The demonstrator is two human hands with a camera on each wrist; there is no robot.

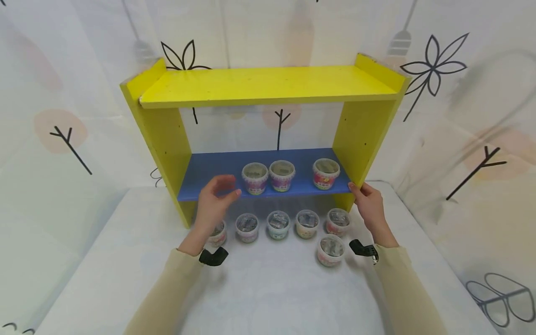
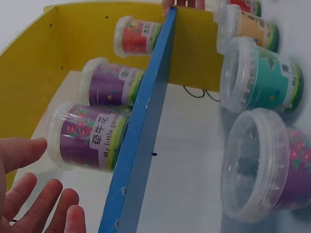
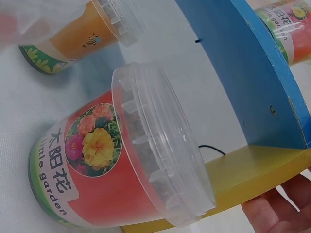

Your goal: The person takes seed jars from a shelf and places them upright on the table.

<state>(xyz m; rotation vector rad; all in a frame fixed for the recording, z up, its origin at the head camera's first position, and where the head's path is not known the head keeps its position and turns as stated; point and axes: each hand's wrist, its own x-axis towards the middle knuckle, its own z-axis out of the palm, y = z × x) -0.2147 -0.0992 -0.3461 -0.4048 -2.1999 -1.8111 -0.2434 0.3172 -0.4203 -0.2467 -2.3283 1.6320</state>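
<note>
My left hand (image 1: 212, 204) is raised in front of the blue board (image 1: 211, 172) of a yellow shelf unit (image 1: 268, 86), thumb and fingers apart. Just to its right stands a purple plant tub (image 1: 254, 181) with a clear lid; in the left wrist view a gap shows between the thumb and that tub (image 2: 92, 133). A second purple tub (image 1: 282, 177) stands close beside it. Farther right on the board is a red tub (image 1: 325, 177). With my right hand (image 1: 370, 204) I grip the unit's right corner, thumb at the blue board's end, fingers around the yellow side panel (image 1: 364, 139).
On the white table below the board, several lidded tubs form a row, among them a purple one (image 1: 247, 230), a teal one (image 1: 278, 228) and an orange one (image 1: 307, 227). A red tub (image 1: 331, 253) stands nearer the front. A patterned cloth (image 1: 63, 209) hangs behind.
</note>
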